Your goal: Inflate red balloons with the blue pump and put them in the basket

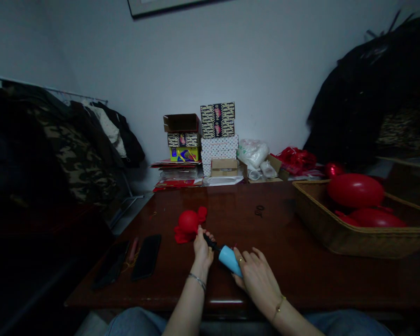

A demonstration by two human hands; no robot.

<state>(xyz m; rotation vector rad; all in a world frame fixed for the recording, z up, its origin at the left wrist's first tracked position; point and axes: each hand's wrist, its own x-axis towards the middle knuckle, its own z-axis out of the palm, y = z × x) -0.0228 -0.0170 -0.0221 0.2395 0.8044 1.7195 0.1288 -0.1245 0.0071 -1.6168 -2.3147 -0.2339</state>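
Observation:
A small, partly inflated red balloon [188, 221] sits over the table, with flat red pieces around it. My left hand [203, 248] is closed at the balloon's neck, around the black front end of a hand balloon pump. The pump's light blue body [230, 261] points down toward me on the right. My right hand [257, 273] is closed around the rear of this blue body. Exactly how the balloon sits on the nozzle is hidden by my left fingers.
At right, a wicker basket [331, 238] holds large red balloons [356, 190]. Black scissors [259, 211] lie behind my hands. Two dark phones [146, 256] lie at left. Stacked boxes [218, 120] and plastic bags [254, 153] stand behind the table [273, 233].

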